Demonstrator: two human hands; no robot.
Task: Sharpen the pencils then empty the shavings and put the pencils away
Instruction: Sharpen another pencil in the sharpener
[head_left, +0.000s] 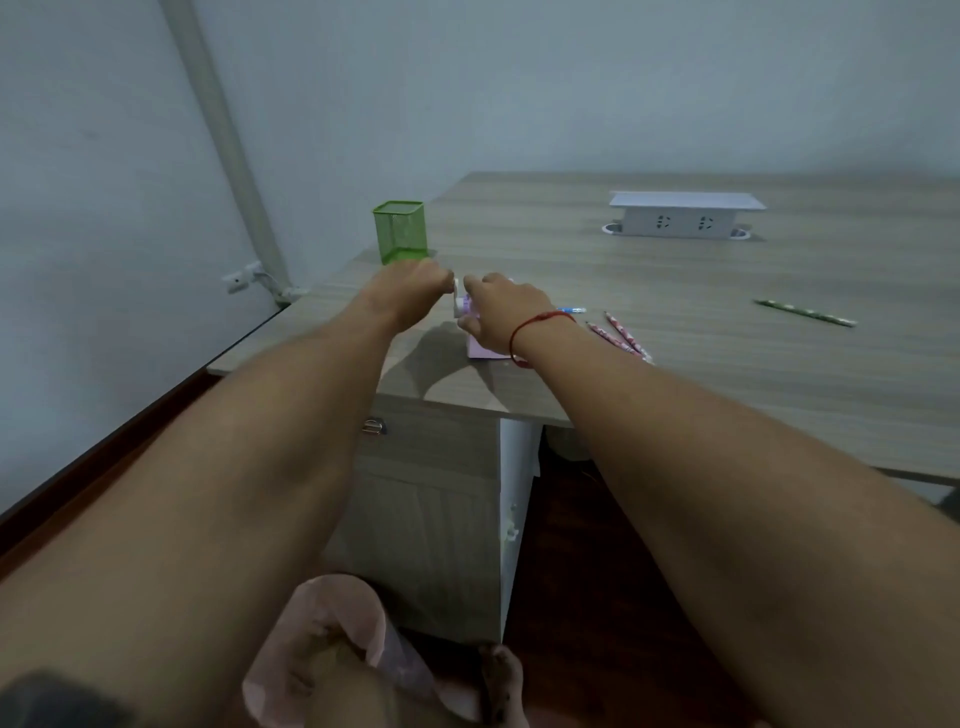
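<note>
A small pink sharpener (480, 347) stands near the table's front left corner. My right hand (501, 312) lies over its top and hides most of it. My left hand (415, 283) is closed around the white crank (457, 296) on the sharpener's left side. A blue pencil (571, 310) sticks out to the right from behind my right wrist. Two pink patterned pencils (621, 335) lie just right of it. A green pencil (805, 313) lies further right. The green mesh pencil holder (400, 231) stands behind my left hand.
A white socket box (685, 213) sits raised at the back of the wooden table (727, 374). Under the table's corner stands a drawer cabinet (431, 519). A bin lined with a pink bag (332, 634) stands on the floor below, by my foot.
</note>
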